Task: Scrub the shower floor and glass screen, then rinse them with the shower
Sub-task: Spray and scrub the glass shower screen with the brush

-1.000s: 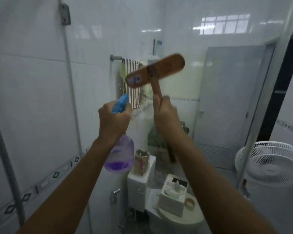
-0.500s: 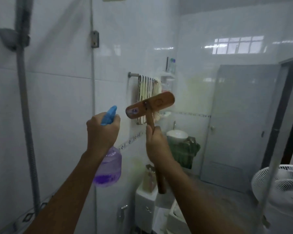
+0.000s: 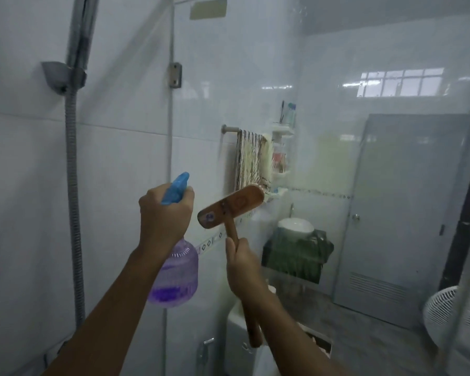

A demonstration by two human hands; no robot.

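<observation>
My left hand (image 3: 164,213) grips the neck of a clear purple spray bottle (image 3: 175,275) with a blue trigger head (image 3: 175,187), held up facing the glass screen (image 3: 323,77). My right hand (image 3: 243,267) grips the wooden handle of a scrub brush (image 3: 229,206), whose brown wooden head lies tilted against the glass, bristles away from me. The glass screen fills the centre and right of the view and looks hazy and wet. The shower hose (image 3: 72,185) and its wall holder (image 3: 61,76) are at the left. The shower floor is out of view.
Behind the glass are a striped towel on a rail (image 3: 251,158), a corner shelf with toiletries (image 3: 281,150), a basin (image 3: 296,226), a toilet cistern (image 3: 238,340), a grey door (image 3: 407,213) and a white fan (image 3: 456,321). A glass hinge bracket (image 3: 175,74) is on the tiled wall.
My view has tilted upward, so the hose holder is in sight. The brush has slid down the glass and both hands sit lower in the frame. Grips are unchanged.
</observation>
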